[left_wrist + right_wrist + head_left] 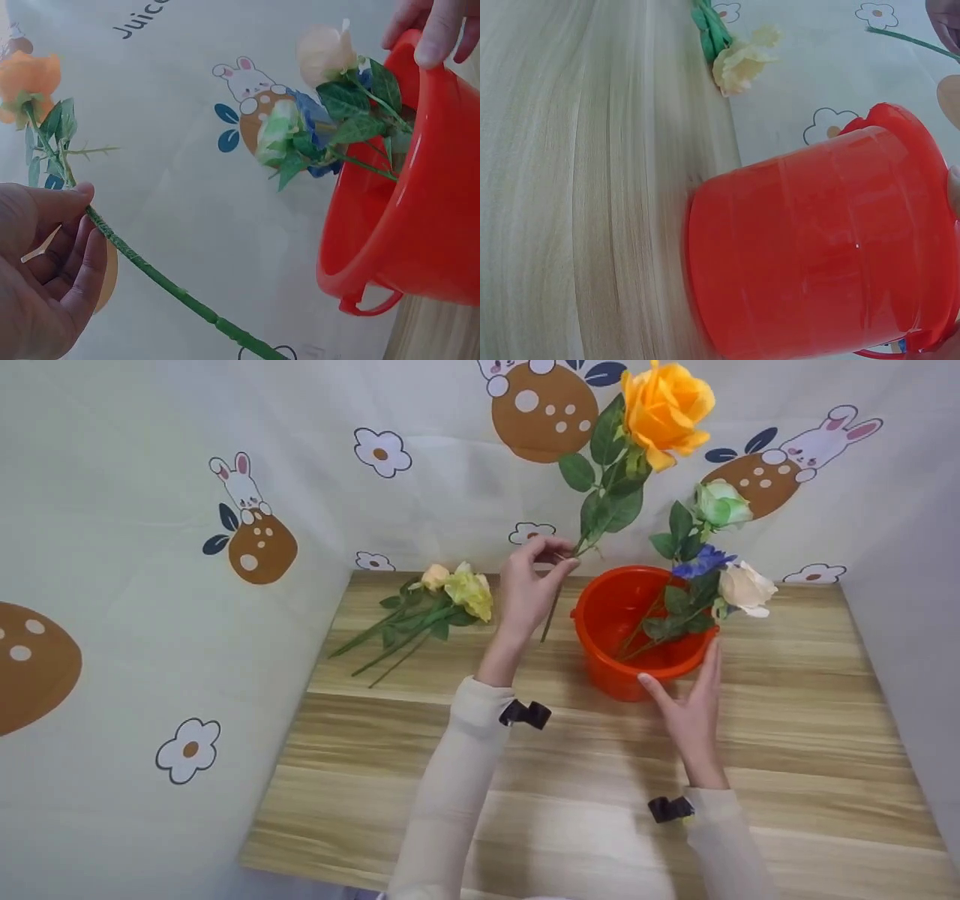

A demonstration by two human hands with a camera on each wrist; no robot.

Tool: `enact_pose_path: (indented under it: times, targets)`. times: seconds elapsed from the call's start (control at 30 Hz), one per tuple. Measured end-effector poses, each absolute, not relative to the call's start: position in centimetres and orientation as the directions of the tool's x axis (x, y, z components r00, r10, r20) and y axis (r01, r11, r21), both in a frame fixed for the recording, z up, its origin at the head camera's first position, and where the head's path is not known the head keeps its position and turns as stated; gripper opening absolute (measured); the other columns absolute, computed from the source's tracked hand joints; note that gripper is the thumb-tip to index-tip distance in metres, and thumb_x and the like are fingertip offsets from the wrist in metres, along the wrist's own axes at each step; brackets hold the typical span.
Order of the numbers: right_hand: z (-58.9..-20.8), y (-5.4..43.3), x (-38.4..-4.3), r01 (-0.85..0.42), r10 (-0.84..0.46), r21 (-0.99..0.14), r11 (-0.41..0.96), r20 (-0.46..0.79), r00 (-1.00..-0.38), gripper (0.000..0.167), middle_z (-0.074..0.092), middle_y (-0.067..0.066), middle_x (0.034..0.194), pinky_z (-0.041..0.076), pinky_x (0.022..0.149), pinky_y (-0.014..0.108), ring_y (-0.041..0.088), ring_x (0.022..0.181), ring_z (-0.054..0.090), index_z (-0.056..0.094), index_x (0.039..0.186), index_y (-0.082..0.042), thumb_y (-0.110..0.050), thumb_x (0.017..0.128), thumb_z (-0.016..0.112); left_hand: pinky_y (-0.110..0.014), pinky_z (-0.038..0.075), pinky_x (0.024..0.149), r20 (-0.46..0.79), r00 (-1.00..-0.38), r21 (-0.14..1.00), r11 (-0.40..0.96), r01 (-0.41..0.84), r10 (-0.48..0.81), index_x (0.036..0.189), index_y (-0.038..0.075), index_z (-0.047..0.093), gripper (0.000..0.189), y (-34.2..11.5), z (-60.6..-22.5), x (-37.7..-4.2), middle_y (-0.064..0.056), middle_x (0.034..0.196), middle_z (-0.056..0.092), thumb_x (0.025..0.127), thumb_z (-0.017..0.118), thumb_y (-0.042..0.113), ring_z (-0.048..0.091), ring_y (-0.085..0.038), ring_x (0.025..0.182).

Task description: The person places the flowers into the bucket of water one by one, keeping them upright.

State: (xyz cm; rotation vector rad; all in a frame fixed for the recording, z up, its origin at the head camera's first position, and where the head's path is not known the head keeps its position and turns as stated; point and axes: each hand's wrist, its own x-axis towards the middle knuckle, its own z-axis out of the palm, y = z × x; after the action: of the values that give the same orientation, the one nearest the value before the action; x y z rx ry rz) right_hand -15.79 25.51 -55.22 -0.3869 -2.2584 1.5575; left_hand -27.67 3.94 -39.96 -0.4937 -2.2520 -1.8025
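Note:
My left hand pinches the green stem of an orange rose between thumb and fingers. The rose is held up left of a red bucket, its bloom high and its stem's lower end beside the bucket, outside the rim. My right hand holds the bucket's near right rim, thumb at the front and fingers along the right side. Inside the bucket lean a pale green rose, a blue flower and a cream rose, blooms over the far right rim. In the left wrist view the stem slants down toward the right.
On the wooden table, left of the bucket, lie a yellow flower and a small peach flower, stems pointing to the near left. A printed cloth with rabbits and flowers hangs behind the table.

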Motion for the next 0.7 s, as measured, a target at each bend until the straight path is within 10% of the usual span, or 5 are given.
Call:
enact_pose_path:
  times: [0.7]
  targets:
    - [-55.4,25.6,-15.9,-0.008,0.428,-0.928,0.373,0.179,-0.886,0.113,0.004,-0.006,0.169,0.011,0.128,0.049,0.017,0.156,0.008,0.004,0.161,-0.026,-0.032,0.081,0.083,-0.017,0.059,0.078,0.440,-0.887,0.887,0.083,0.454,0.142,0.105,0.001,0.071,0.019,9.1,-41.2,-26.7,-0.013,0.101,0.071,0.088,0.074,0.008,0.066,-0.011,0.088]
